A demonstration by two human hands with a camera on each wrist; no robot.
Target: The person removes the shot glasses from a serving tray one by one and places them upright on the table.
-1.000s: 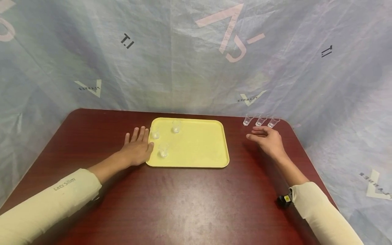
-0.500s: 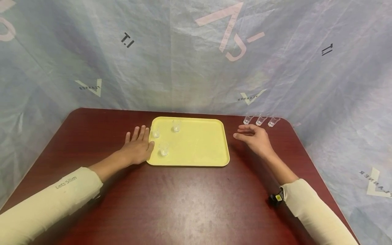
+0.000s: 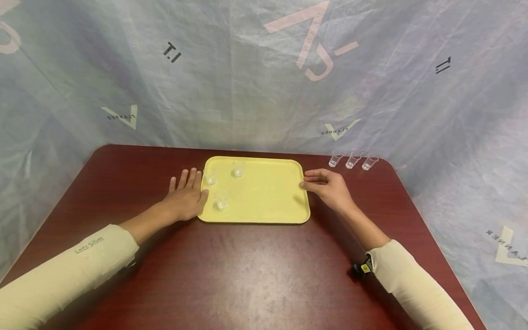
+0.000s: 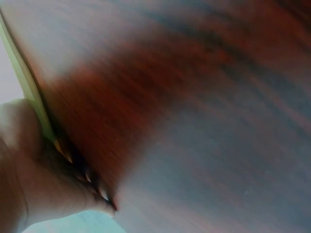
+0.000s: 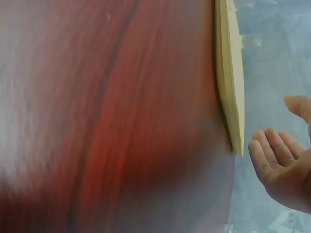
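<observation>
A yellow tray (image 3: 264,195) lies on the dark red table, bearing three small clear glasses; one glass (image 3: 221,201) stands near its front left. My left hand (image 3: 183,197) rests at the tray's left edge, fingers spread straight and thumb over the rim. At the opposite edge, my right hand (image 3: 330,189) hovers with its fingertips overlapping the right rim in the head view. The right wrist view has that hand's thumb and fingers (image 5: 272,153) apart, with nothing between them. In the left wrist view the thumb (image 4: 22,121) lies against the tray's side.
Three more clear glasses, the middle one (image 3: 352,161) among them, stand in a row at the table's back right corner. A grey printed sheet (image 3: 231,78) hangs behind and beside the table (image 3: 247,270). My right wrist wears a black strap (image 3: 363,268).
My right hand has moved left, from in front of the row of glasses to the tray's right rim. The left hand and all the glasses have stayed in place.
</observation>
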